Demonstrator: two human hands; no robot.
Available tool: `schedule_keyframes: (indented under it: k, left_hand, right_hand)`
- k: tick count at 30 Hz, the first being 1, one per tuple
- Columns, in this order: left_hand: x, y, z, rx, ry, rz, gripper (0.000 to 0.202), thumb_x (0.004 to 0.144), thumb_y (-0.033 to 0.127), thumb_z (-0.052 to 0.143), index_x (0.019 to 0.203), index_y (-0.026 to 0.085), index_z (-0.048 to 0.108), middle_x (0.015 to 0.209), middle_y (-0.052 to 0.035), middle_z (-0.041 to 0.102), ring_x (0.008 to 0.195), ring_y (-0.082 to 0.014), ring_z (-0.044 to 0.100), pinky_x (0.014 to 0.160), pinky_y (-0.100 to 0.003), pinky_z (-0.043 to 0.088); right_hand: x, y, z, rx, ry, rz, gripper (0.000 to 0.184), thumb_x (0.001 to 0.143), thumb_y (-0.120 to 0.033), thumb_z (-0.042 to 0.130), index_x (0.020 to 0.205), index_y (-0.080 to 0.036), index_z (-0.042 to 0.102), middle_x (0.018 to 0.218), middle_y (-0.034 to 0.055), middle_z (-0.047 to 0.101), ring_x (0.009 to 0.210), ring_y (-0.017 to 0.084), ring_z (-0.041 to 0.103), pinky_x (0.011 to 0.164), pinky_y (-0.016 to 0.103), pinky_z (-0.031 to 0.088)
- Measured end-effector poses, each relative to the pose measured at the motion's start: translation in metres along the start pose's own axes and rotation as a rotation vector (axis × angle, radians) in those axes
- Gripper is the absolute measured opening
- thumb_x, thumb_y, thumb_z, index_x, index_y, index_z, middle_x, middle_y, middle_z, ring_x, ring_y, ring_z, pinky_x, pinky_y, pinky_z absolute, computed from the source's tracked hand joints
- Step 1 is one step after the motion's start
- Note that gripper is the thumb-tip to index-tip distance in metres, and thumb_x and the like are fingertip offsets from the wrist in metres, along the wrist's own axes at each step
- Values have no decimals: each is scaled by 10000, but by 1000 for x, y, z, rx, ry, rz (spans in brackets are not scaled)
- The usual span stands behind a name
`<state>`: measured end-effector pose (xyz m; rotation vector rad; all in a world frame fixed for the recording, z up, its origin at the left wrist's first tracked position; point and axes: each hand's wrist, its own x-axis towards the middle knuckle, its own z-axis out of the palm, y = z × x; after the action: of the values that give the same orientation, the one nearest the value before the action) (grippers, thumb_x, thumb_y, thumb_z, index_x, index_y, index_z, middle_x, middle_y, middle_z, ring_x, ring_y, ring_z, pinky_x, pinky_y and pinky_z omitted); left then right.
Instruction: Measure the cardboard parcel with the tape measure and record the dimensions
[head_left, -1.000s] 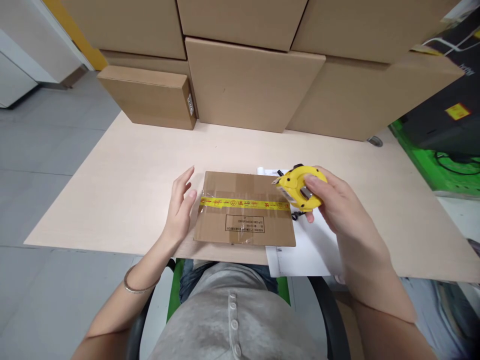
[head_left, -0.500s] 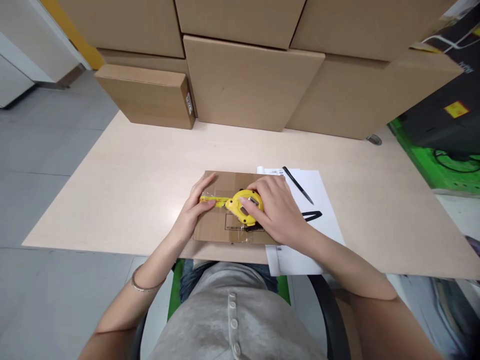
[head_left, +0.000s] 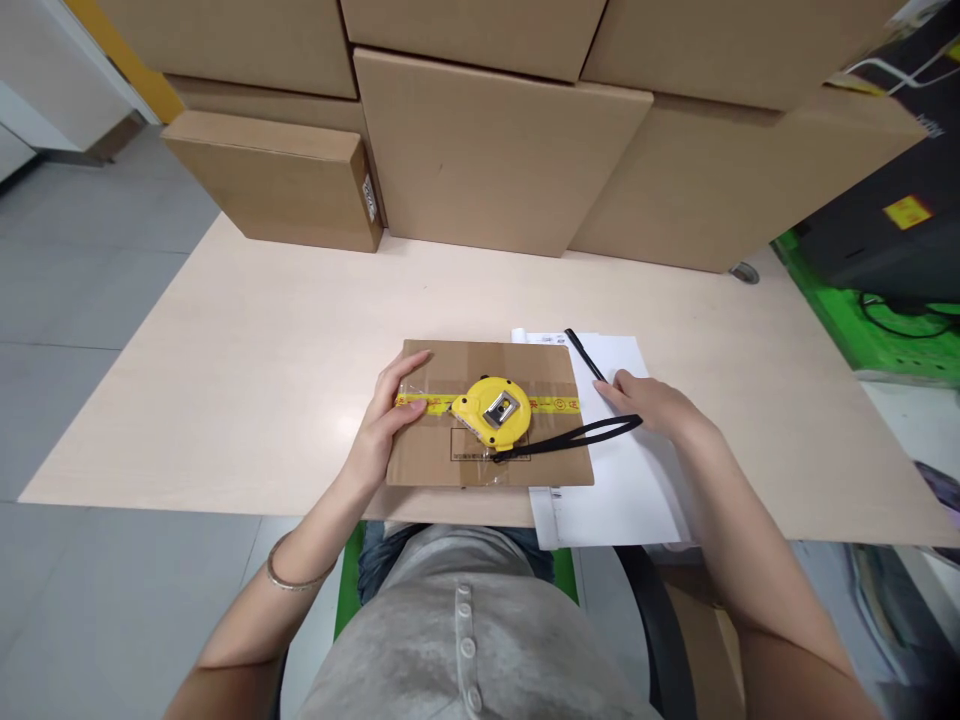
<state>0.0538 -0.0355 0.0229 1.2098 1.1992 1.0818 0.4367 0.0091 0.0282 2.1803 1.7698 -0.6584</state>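
Observation:
A small flat cardboard box [head_left: 431, 460] lies near the table's front edge, with a strip of yellow printed tape across its top. My left hand [head_left: 381, 425] grips the box's left end, thumb on top over the tape. On the box rests a yellow tape measure [head_left: 501, 412], untouched by either hand. Its black wrist strap [head_left: 600, 430] trails right over the paper sheets [head_left: 637, 490]. My right hand [head_left: 651, 402] is above the paper, thumb and fingers closed around the lower part of a black pen [head_left: 582, 350], hiding its lower end.
Large cardboard boxes [head_left: 502, 150] are stacked along the back of the table [head_left: 300, 330], with a slimmer box [head_left: 270, 185] at the left. Black equipment [head_left: 862, 230] stands on a green surface at the right. A chair armrest [head_left: 660, 630] is by my right side.
My right hand has let go of the tape measure and moved right to the pen. The tape measure stays on the box. My left hand keeps its place on the box.

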Motion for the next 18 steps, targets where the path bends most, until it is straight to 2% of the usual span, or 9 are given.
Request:
schedule_keyframes:
  k: [3, 7, 13, 18]
  left_hand:
    - [1, 1, -1, 20, 0, -13, 546, 890, 381, 665, 1430, 304, 635, 1627, -26, 556, 1580, -385, 408, 1366, -568, 238]
    - [7, 0, -4, 39, -19, 6, 559, 878, 386, 663, 1430, 298, 639, 1611, -30, 572, 1558, -380, 432, 1362, -564, 239]
    - [13, -3, -7, 69, -21, 38, 561, 873, 382, 645, 1425, 283, 645, 1598, -39, 579, 1561, -376, 425, 1363, -550, 229]
    - [16, -3, -7, 67, -22, 51, 552, 871, 372, 650, 1415, 277, 663, 1587, -33, 588, 1576, -370, 406, 1369, -536, 221]
  right_hand:
    - [-5, 2, 11, 67, -18, -75, 344, 1066, -460, 409, 788, -262, 452, 774, 84, 695, 702, 257, 645, 682, 355, 444]
    - [-13, 1, 21, 189, -27, -144, 366, 1065, -438, 441, 745, -261, 434, 789, 84, 705, 724, 242, 657, 704, 342, 456]
    - [-32, -4, 40, 402, -28, -80, 390, 1066, -457, 418, 732, -258, 429, 689, 34, 655, 512, 176, 607, 581, 332, 474]
    - [-40, 0, 54, 543, -13, -57, 348, 1029, -471, 496, 766, -243, 500, 690, 18, 659, 448, 161, 603, 542, 335, 479]
